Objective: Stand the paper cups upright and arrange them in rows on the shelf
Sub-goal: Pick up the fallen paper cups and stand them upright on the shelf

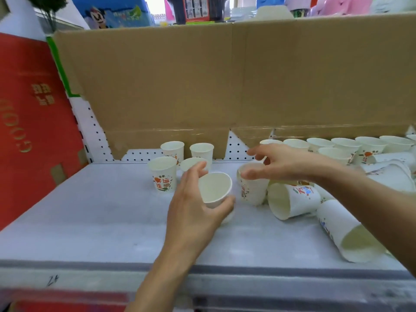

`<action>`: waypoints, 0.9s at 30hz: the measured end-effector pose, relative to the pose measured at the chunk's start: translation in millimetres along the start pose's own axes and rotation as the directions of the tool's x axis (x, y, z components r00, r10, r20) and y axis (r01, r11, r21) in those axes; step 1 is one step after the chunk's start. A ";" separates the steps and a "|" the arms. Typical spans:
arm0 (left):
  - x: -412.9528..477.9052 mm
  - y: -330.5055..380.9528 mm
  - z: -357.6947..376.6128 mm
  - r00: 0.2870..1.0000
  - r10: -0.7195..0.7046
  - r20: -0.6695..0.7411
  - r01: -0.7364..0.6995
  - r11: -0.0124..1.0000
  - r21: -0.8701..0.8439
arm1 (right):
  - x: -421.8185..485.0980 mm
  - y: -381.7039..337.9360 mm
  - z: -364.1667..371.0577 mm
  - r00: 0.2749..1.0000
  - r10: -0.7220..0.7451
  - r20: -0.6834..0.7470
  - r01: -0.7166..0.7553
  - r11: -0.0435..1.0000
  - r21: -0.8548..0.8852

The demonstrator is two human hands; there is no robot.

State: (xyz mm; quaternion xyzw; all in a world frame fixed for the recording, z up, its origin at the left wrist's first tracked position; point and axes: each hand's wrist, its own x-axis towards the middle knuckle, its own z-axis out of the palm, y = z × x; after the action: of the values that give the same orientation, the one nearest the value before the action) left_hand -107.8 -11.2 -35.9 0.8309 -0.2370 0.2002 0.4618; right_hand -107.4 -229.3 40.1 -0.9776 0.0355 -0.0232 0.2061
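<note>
Mid-task, standing and placing step.

Left hand comes up from the near edge with the palm turned inward. Its fingers and thumb are curled round the wall of a white paper cup. The cup is tilted, mouth toward the camera, low over the pale grey shelf. Cannot tell whether its base touches.

Right hand reaches in from the right, forearm passing over the fallen cups. Its fingers are spread wide and fairly straight above the rim of a printed upright cup, thumb at the near lip. Blurred, so contact is uncertain; no firm hold.

A block of four standing cups sits back left. A longer back row of cups runs along the brown cardboard sheet at right. Two cups on their sides lie front right.

Judgement: the held cup next needs righting, then setting down square beside the left block, without nudging its neighbours. The fallen ones come after.
</note>
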 end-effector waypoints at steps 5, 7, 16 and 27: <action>21.0 -45.4 -62.3 0.992 -0.100 -0.081 0.112 0.979 0.169 | -1.9 -12.0 11.4 0.999 -0.043 0.028 0.047 0.986 -0.159; 28.2 -58.5 -74.4 0.992 -0.113 -0.060 0.124 0.967 0.224 | -0.8 -16.5 13.0 0.999 -0.051 0.005 0.051 0.983 -0.176; 39.6 -90.6 -97.3 0.992 -0.126 0.026 0.117 0.966 0.232 | -4.0 -52.4 21.9 0.995 0.005 -0.100 -0.037 0.945 -0.324; 47.7 -94.5 -109.0 0.985 -0.064 0.158 0.037 0.985 0.169 | 4.7 -163.1 79.3 0.983 -0.105 -0.152 0.024 0.890 -0.456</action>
State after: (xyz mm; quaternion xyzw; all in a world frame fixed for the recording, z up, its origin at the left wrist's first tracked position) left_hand -27.0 116.4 -19.4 0.8858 -0.2351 0.1388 0.3752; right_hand -88.2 -49.0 33.9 -0.9936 0.0252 -0.1058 -0.0317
